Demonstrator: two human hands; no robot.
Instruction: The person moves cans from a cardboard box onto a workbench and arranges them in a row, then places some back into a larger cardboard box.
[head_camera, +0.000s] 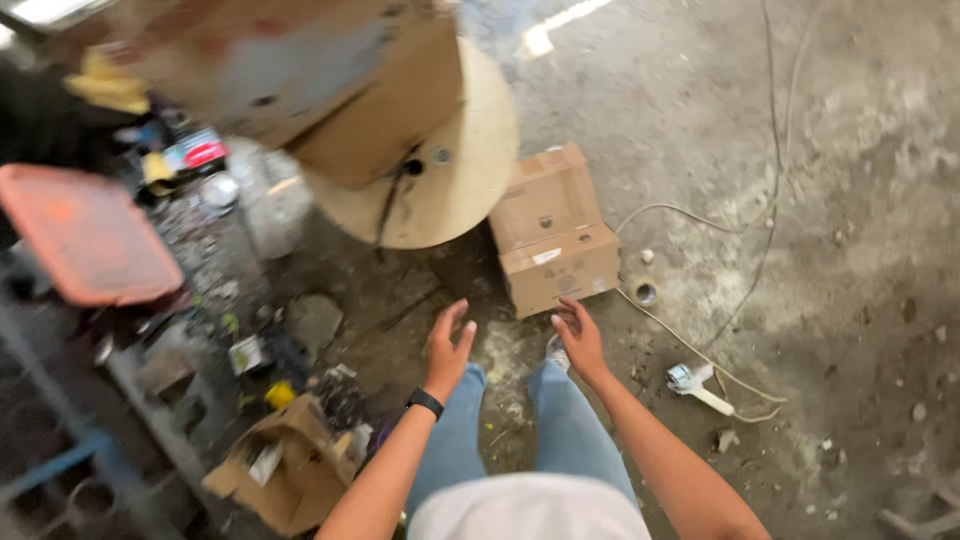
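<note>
- Left hand (446, 350), black band at the wrist, hung open and empty, fingers loosely spread, above the concrete floor (850, 200).
- Right hand (580, 335) likewise open, holding nothing.
- Cardboard box (552, 232) sat on the floor just ahead of both hands, untouched, beside a wooden cable reel (440, 170).
- White cord (690, 345) trailed to the right of the box.

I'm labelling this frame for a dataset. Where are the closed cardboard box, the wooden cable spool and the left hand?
closed cardboard box (551, 228), head view, on its top face.
wooden cable spool (462, 165), head view, on its round flange.
left hand (447, 345), head view, on the back of the hand.
</note>
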